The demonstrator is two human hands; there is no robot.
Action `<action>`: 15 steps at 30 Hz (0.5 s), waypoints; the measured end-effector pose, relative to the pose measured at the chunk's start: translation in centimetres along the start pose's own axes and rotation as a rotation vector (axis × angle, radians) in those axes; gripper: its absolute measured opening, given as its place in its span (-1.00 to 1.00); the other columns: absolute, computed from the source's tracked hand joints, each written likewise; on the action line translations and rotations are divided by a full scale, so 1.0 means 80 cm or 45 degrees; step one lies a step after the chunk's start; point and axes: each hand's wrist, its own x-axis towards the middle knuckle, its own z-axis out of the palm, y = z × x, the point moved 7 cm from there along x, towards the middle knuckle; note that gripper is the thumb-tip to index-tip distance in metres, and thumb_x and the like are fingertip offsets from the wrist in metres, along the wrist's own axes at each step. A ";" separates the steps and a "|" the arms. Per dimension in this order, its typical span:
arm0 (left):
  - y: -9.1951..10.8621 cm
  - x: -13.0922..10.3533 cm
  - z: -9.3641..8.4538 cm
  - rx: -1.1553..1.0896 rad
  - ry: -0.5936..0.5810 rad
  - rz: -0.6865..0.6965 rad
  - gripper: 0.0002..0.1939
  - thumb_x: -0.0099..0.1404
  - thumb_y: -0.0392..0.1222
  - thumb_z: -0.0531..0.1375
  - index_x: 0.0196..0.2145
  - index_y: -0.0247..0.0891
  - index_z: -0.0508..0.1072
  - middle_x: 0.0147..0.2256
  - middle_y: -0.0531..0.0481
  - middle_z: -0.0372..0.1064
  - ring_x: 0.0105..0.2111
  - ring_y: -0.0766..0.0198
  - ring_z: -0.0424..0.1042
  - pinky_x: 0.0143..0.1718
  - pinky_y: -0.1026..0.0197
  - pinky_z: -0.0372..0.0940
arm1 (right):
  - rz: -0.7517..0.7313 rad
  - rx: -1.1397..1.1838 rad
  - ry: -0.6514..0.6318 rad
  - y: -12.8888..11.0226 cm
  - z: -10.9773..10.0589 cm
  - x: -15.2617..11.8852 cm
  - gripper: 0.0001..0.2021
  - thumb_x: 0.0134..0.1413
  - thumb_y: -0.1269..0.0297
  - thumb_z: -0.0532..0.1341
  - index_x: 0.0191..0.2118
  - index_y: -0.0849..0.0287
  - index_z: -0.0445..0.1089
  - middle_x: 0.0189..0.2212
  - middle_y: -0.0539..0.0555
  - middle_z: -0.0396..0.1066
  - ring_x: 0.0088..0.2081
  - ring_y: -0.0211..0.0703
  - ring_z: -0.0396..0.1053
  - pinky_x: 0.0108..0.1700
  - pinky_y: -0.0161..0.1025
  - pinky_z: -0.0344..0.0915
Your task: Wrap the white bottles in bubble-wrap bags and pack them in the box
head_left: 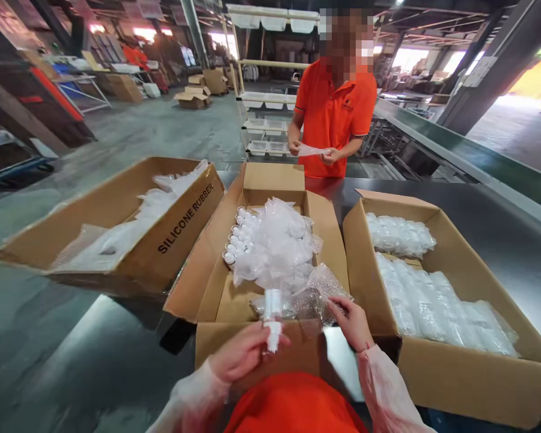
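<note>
My left hand is closed around a small white bottle, held upright over the front edge of the middle cardboard box. To its right, my right hand pinches the edge of a clear bubble-wrap bag at the box's front right. Inside the middle box, a heap of translucent bags lies beside several white bottles on the left.
A box marked SILICONE RUBBER with white bags stands at the left. The right box holds rows of wrapped items. Across the table, a person in an orange shirt holds a thin sheet.
</note>
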 end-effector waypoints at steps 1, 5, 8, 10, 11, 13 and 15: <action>-0.010 0.010 0.016 0.095 -0.034 -0.043 -0.53 0.01 0.02 0.31 -0.21 -0.34 0.40 -0.36 -0.11 0.44 -0.46 0.34 0.33 -0.48 0.31 0.09 | -0.036 -0.016 0.031 -0.006 0.000 -0.003 -0.71 0.03 0.09 0.13 -0.29 0.17 0.49 -0.32 0.15 0.52 -0.27 -0.03 0.46 -0.17 -0.13 0.38; -0.018 0.055 0.054 0.486 -0.128 -0.078 -0.60 -0.03 0.06 0.31 -0.39 -0.33 0.39 -0.54 0.07 0.33 -0.59 0.43 0.16 -0.58 0.32 -0.10 | -0.246 -0.094 0.120 -0.040 -0.002 -0.022 -0.75 0.11 0.16 0.11 -0.29 0.15 0.49 -0.35 0.14 0.46 -0.28 -0.07 0.41 -0.18 -0.16 0.37; -0.004 0.082 0.068 0.548 -0.172 0.004 -0.63 -0.03 0.07 0.29 -0.45 -0.31 0.40 -0.57 0.08 0.29 -0.63 0.46 0.08 -0.61 0.32 -0.17 | -0.454 -0.166 0.176 -0.067 -0.006 -0.041 -0.77 0.17 0.24 0.08 -0.25 0.13 0.48 -0.39 0.11 0.38 -0.34 -0.13 0.38 -0.28 -0.22 0.37; 0.003 0.096 0.076 0.426 -0.197 0.016 -0.63 -0.03 0.06 0.29 -0.40 -0.30 0.40 -0.57 0.09 0.27 -0.65 0.48 0.04 -0.64 0.33 -0.24 | -0.533 -0.189 0.177 -0.077 -0.008 -0.052 -0.77 0.18 0.31 0.07 -0.19 0.11 0.47 -0.40 0.09 0.34 -0.35 -0.15 0.36 -0.32 -0.24 0.37; 0.005 0.102 0.081 0.322 -0.226 0.012 -0.63 -0.05 0.04 0.30 -0.39 -0.29 0.40 -0.56 0.10 0.25 -0.65 0.48 0.04 -0.65 0.34 -0.25 | -0.557 -0.194 0.178 -0.080 -0.009 -0.056 -0.77 0.18 0.34 0.07 -0.16 0.10 0.46 -0.40 0.09 0.33 -0.35 -0.16 0.35 -0.32 -0.24 0.37; 0.009 0.109 0.091 0.102 -0.298 0.017 -0.65 -0.08 -0.02 0.33 -0.39 -0.28 0.38 -0.55 0.12 0.22 -0.65 0.50 0.04 -0.64 0.37 -0.21 | -0.586 -0.195 0.192 -0.085 -0.013 -0.062 -0.75 0.18 0.38 0.07 -0.11 0.09 0.43 -0.40 0.08 0.32 -0.36 -0.17 0.34 -0.32 -0.25 0.37; 0.016 0.112 0.099 0.035 -0.355 0.085 -0.67 -0.09 -0.09 0.35 -0.38 -0.28 0.40 -0.52 0.11 0.24 -0.62 0.50 0.10 -0.61 0.39 -0.11 | -0.610 -0.189 0.224 -0.090 -0.019 -0.065 -0.75 0.18 0.39 0.07 -0.09 0.09 0.42 -0.40 0.07 0.31 -0.36 -0.18 0.33 -0.33 -0.27 0.36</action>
